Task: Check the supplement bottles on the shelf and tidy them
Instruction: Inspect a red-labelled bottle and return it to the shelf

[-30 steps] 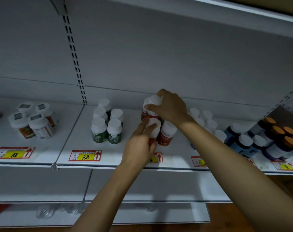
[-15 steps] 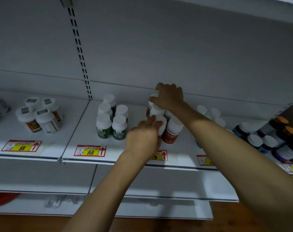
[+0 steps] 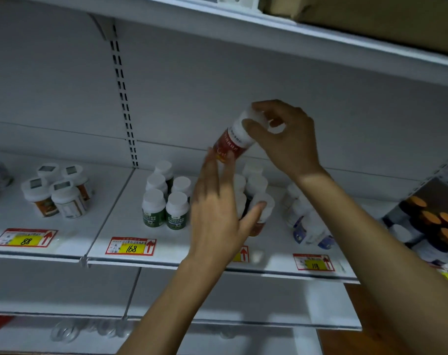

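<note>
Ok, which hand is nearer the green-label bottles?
Left. The left hand sits just right of the green-label bottles; the right hand is higher, gripping a raised red-label bottle.

Shop: price tags point(image 3: 130, 246), stocked shelving point(image 3: 110, 226).

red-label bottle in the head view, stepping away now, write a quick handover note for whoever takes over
Right hand: grips the red-label bottle by its cap end, tilted, above the shelf.
Left hand: open, fingers straight, just below that bottle and in front of the other red-label bottles standing on the shelf.
Green-label bottles: upright in a tidy group.
Done: one bottle taken up for checking.
Left: check it, set it back with its group, then go through the rest.
</note>
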Demonstrator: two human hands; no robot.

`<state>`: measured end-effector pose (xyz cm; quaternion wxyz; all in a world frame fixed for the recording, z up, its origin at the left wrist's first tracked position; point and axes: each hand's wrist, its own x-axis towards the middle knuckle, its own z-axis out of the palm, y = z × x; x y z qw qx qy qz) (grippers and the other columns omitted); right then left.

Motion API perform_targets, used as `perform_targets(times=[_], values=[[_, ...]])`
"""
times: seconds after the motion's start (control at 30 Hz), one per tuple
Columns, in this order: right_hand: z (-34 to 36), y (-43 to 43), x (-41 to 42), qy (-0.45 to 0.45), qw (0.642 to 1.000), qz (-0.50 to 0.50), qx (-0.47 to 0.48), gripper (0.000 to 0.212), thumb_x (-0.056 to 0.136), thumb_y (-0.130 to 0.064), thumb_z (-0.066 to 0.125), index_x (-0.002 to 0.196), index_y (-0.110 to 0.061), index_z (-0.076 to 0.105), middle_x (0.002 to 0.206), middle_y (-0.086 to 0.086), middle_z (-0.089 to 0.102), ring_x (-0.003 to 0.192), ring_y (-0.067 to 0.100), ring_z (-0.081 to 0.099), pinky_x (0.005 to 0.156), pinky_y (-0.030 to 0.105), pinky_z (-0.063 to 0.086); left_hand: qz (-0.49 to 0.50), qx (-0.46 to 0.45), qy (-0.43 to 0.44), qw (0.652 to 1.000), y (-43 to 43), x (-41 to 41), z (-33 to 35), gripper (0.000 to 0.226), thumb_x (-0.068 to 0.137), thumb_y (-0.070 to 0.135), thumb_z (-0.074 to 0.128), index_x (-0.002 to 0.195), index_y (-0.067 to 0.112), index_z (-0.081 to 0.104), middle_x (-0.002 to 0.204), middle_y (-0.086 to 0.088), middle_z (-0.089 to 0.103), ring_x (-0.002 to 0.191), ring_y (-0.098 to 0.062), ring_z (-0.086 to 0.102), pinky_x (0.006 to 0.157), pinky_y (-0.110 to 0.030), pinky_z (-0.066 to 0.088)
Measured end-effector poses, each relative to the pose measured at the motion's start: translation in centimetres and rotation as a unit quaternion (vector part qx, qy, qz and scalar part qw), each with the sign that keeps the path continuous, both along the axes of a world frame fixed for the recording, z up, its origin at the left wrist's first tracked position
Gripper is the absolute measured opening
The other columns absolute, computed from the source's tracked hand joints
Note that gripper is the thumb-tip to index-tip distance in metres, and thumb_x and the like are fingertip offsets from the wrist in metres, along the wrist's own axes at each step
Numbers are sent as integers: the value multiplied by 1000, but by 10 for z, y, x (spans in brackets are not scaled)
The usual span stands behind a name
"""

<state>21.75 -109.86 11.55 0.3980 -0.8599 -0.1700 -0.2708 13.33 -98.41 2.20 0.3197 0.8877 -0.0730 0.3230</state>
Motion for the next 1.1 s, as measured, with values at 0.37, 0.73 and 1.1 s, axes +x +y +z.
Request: perform_targets(times=[0.37,0.73,1.1], values=[[-6,-14,-91,179,956,124,195,31,92,-27,61,123,-30,56,113,-2,66,98,12,66,79,25,56,-284,-391,173,858,-4,-49,16,48,80,30,70,123,26,49,98,14,64,87,-5,65,74,-21,54],[-24,-16,-119,209,952,120,188,74,75,-37,76,141,-30,42,122,1,63,106,14,66,88,32,56,-363,-527,279,716,7,-62,8,63,67,43,73,121,18,55,100,-12,70,95,-29,65,79,-35,55],[-26,-3,-126,203,947,70,237,33,94,-26,56,127,-25,58,95,-4,67,83,1,66,72,21,51,-397,-627,325,586,18,-69,14,54,81,47,43,115,8,57,78,-14,66,57,-16,59,60,-28,54]])
